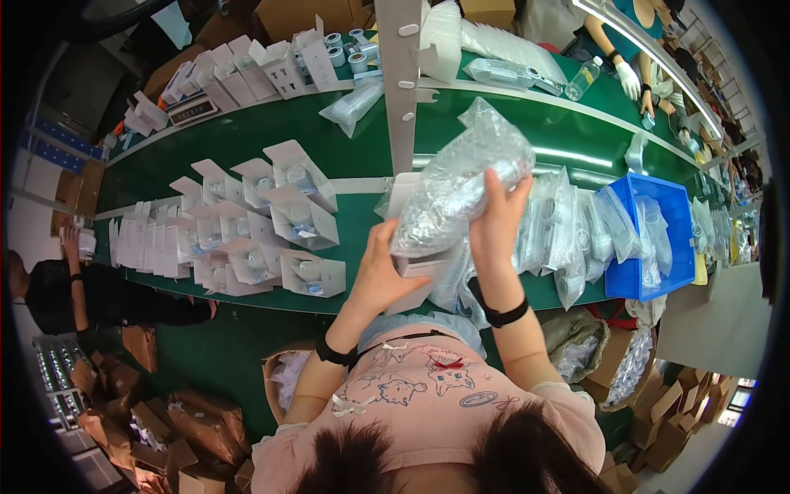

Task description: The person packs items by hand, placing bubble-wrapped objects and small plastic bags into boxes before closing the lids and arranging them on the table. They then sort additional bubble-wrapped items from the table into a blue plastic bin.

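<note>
In front of my chest, a clear bubble-wrap bag (457,185) slants over a white box (421,267). My right hand (499,218) grips the bag at its right side, with the thumb and fingers pressed on the plastic. What lies inside the bag is blurred by the wrap. Curled at the left side of the box, my left hand (383,269) has its thumb across the near edge and its fingertips by the bag's lower end. The bag hides most of the box and its opening.
Open white boxes (303,222) with wrapped items stand in rows at the left. Several bubble-wrapped pieces (559,226) lie right, beside a blue bin (662,272). A metal post (397,90) rises ahead. A gloved co-worker's hand (629,80) shows far right; another person (66,284) is at left.
</note>
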`<state>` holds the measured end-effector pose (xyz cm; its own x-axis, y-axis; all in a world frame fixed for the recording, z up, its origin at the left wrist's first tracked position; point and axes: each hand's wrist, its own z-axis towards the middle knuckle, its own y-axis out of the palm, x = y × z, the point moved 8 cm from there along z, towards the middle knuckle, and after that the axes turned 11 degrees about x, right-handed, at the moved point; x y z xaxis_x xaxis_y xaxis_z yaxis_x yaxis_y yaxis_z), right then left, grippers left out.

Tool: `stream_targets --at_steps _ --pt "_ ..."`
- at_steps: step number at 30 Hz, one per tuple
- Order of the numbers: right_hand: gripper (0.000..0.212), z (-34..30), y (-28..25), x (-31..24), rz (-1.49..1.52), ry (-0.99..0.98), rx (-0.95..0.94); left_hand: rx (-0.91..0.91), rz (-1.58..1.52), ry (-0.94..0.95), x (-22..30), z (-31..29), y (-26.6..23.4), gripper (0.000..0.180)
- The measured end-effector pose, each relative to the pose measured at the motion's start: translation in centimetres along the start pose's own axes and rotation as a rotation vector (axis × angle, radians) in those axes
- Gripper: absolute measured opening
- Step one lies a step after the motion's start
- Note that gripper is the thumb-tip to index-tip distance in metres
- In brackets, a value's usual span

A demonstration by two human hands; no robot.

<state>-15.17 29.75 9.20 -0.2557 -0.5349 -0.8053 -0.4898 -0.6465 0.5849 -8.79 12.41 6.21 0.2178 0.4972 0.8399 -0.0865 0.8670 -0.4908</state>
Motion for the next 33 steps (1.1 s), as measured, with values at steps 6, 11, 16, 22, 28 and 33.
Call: stream_targets --at_steps 6,11,16,22,28,33 --pt "0.054 0.1 -1.8 0.1 -0.216 -0.359 -0.069 0.145 -0.044 -0.080 -2.1 -1.2 0.3 0.092" --pt "0.048 -1.1 0.5 0.7 -0.493 -0.367 -0.550 0.216 -0.277 0.048 -1.9 -0.9 0.3 0.082" --pt "0.028 -5.5 5.4 -1.4 -0.841 -0.726 -1.346 0.272 -0.281 0.218 -1.0 -1.0 -2.4 0.080" --pt "0.021 -1.2 6.8 3.2 -0.930 -0.168 -1.059 0.386 -0.440 0.379 -0.6 -4.7 -5.6 0.082" --pt "0.035 -1.3 17.9 13.9 -0.230 0.364 -0.430 0.291 -0.556 0.299 -6.0 -9.8 -3.2 0.080" --pt "0.051 10.2 21.8 28.9 -1.280 -0.233 -0.549 0.063 -0.627 -0.212 -8.3 -7.5 -1.5 0.062"
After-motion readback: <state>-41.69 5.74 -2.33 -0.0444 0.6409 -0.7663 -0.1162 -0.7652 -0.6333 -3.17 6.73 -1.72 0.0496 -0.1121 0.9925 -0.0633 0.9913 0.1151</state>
